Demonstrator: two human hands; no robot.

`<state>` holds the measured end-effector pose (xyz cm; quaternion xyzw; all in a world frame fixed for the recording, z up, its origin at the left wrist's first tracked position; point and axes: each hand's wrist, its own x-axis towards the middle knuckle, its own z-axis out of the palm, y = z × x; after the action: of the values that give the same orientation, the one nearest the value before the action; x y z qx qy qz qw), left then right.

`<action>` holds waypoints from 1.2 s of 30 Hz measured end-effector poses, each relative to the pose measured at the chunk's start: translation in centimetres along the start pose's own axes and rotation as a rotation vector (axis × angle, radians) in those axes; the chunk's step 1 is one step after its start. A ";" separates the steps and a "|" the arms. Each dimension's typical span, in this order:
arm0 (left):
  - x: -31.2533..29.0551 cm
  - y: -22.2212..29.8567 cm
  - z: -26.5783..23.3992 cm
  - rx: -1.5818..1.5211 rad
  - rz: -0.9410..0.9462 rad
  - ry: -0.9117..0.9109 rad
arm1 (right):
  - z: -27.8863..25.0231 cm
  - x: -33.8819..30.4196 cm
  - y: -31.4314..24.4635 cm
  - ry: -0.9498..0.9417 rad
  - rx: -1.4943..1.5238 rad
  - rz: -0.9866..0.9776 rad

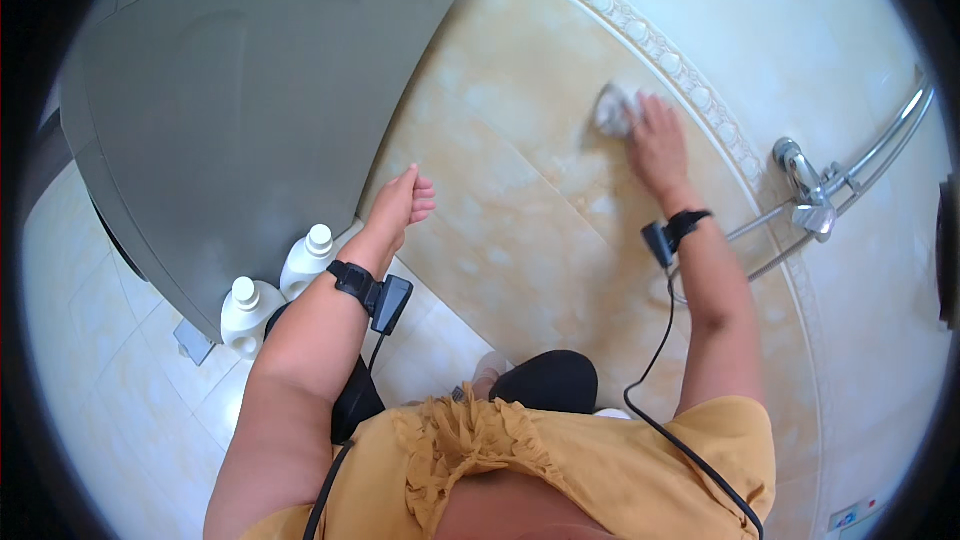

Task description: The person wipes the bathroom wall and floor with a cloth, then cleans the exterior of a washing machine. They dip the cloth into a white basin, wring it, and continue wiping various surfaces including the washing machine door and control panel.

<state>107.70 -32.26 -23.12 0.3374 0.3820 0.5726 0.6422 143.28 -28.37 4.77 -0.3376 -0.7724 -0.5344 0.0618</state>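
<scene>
My right hand (660, 145) is raised to the beige tiled wall (520, 70), with a crumpled grey-and-white cloth (614, 112) under its fingers against the tile. Motion smears the fingertips and the cloth a little. Lower and to the left, my left hand (402, 202) hovers in front of the wall beside a grey cabinet-like appliance (270, 70). Its fingers are curled in, the thumb lies along the top, and nothing shows in it. Both wrists wear a black strap with a small cabled box.
Two white bottles with white caps, one nearer (248, 315) and one farther (308, 260), stand by the appliance near my left forearm. A chrome shower mixer (808, 190) with a hose juts from the wall at the right. A raised decorative border (640, 35) crosses the tiles.
</scene>
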 end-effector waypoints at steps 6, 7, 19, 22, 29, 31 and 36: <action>0.9 -0.6 0.6 -0.018 -0.014 -0.052 | 0.8 15.0 1.6 0.174 -0.112 0.153; 1.1 -0.8 0.8 -0.011 -0.025 -0.063 | 1.6 17.2 1.1 0.233 -0.087 0.132; 4.6 -3.7 2.7 -0.002 -0.080 -0.142 | 13.3 27.5 -12.4 0.195 -0.101 0.053; 4.9 -3.7 2.5 0.012 -0.093 -0.132 | 15.3 25.7 -16.6 0.097 -0.123 -0.010; 4.2 -2.7 1.8 0.008 -0.022 -0.066 | 17.6 10.6 -25.0 -0.197 0.092 -0.351; 3.7 -2.3 1.4 0.008 -0.005 -0.039 | 17.2 4.6 -25.5 -0.237 0.114 -0.448; 2.3 -0.7 0.6 0.019 0.026 -0.016 | 13.2 -6.2 -20.5 -0.341 0.213 -0.494</action>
<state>108.66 -30.09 -23.69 0.3529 0.3780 0.5746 0.6344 139.44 -23.83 -19.73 -0.2161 -0.8818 -0.3854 -0.1650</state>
